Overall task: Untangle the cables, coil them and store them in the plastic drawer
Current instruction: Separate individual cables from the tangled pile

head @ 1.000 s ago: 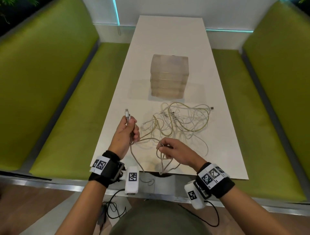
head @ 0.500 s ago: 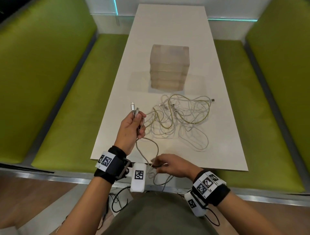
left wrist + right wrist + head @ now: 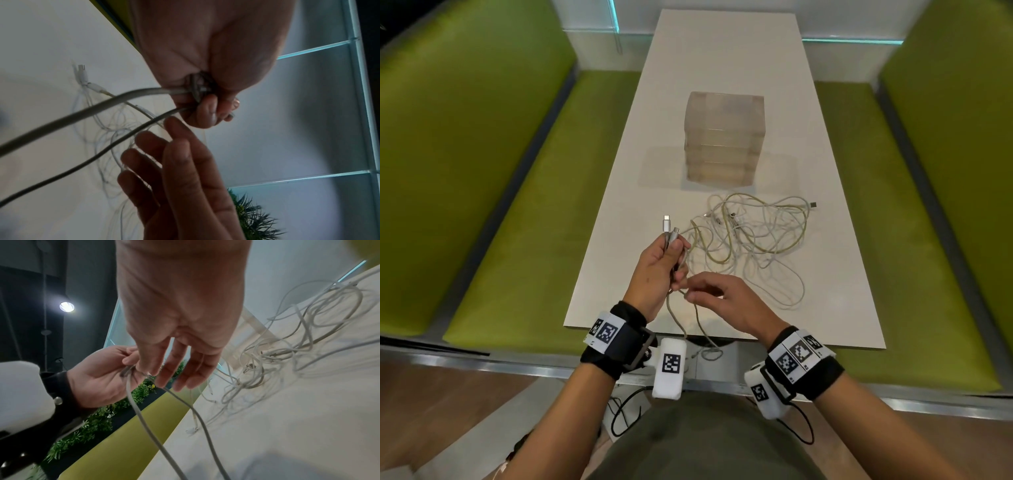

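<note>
The left hand (image 3: 659, 270) clamps both ends of the grey cable (image 3: 677, 318); its loop hangs just below the right hand's (image 3: 726, 301) loosely spread fingers (image 3: 164, 369).

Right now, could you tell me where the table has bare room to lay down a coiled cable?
The table is bare beyond the plastic drawer, and along its left edge beside the left hand. It is crowded between the drawer and the near edge, where the tangled cables spread.
</note>
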Demonstrator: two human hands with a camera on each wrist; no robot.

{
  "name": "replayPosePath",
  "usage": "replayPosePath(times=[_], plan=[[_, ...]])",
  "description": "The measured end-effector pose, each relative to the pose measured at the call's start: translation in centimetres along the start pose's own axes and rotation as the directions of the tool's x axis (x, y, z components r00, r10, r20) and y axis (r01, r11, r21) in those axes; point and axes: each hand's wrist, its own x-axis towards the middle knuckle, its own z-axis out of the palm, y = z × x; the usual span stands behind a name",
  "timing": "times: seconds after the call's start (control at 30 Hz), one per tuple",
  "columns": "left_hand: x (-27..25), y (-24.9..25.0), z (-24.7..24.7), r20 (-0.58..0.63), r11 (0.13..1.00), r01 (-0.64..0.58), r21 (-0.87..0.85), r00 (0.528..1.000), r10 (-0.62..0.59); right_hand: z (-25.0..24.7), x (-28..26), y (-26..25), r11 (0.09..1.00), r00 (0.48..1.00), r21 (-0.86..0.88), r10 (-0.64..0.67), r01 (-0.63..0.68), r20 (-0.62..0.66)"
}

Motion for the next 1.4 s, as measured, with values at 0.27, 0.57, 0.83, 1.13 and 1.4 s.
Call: replayPosePath(times=[0.27, 0.57, 0.83, 1.13, 1.4], plan=[[0.0, 0.0, 0.9, 0.006, 1.000, 0.005, 0.010, 1.000, -0.005, 1.0, -0.2, -0.4, 0.992, 0.998, 0.112, 0.052, -0.050, -0.022], [0.3, -0.5, 0.7, -0.038, 0.993, -0.045, 0.111, 0.998, 0.049, 1.4, -0.4, 0.5, 0.996, 0.998, 0.080, 0.044, -0.042, -0.032], [0.8, 0.6, -0.6, -0.161, 0.988, -0.110, 0.108, 0.979, 0.127, -1.0, -1.4, 2.6, 0.841, 0.887, -0.494, 0.383, -0.219, 0.258], [0.3, 0.1, 1.7, -0.024, 0.998, -0.050, -0.048, 0.999, 0.048, 0.3, 0.6, -0.2, 0.976, 0.982, -0.208, 0.102, -0.067, 0.162], [0.7, 1.3, 1.2, -0.108, 0.968, 0.036, -0.250, 0.992, -0.065, 1.5, 0.3, -0.1, 0.999, 0.973, -0.038, 0.027, -0.019, 0.231]])
